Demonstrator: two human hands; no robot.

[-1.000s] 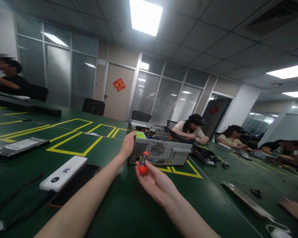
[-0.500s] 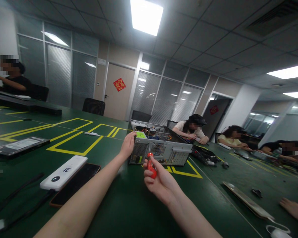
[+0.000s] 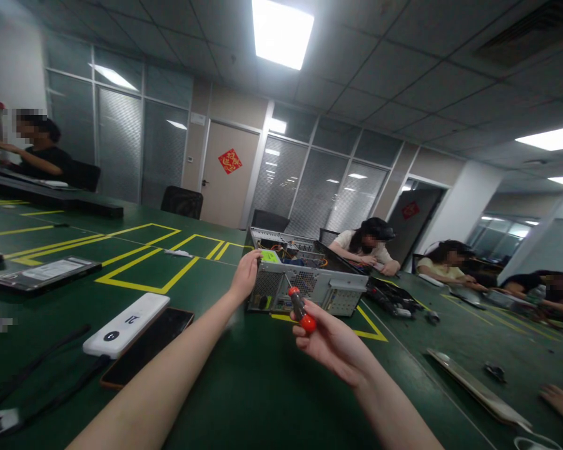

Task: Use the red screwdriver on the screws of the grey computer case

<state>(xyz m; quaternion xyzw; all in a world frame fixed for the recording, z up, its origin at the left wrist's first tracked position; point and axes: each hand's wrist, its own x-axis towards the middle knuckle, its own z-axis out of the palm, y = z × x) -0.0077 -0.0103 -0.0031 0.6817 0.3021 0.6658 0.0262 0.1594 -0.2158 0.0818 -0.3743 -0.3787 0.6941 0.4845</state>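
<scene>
An open metal computer case (image 3: 316,284) lies on the green table, its back panel facing me. My left hand (image 3: 247,275) rests against the case's left corner, beside a green-labelled part (image 3: 269,256); its fingers are close together and any grip there is hidden. In my right hand (image 3: 321,334) is a red and dark screwdriver (image 3: 301,309), held by the handle. The screwdriver's shaft points up and left at the back panel. Whether the tip touches the panel is too small to tell.
A white power bank (image 3: 126,325) lies over a dark phone (image 3: 147,350) at the left, near a hard drive (image 3: 44,275) and cables. Right of the case are a black bundle (image 3: 394,297) and a long flat strip (image 3: 478,387). Several people sit around; a person's hand shows far right.
My right hand has shifted right and slightly down, and the screwdriver leans more to the left, showing its dark handle section. The whole view has moved slightly.
</scene>
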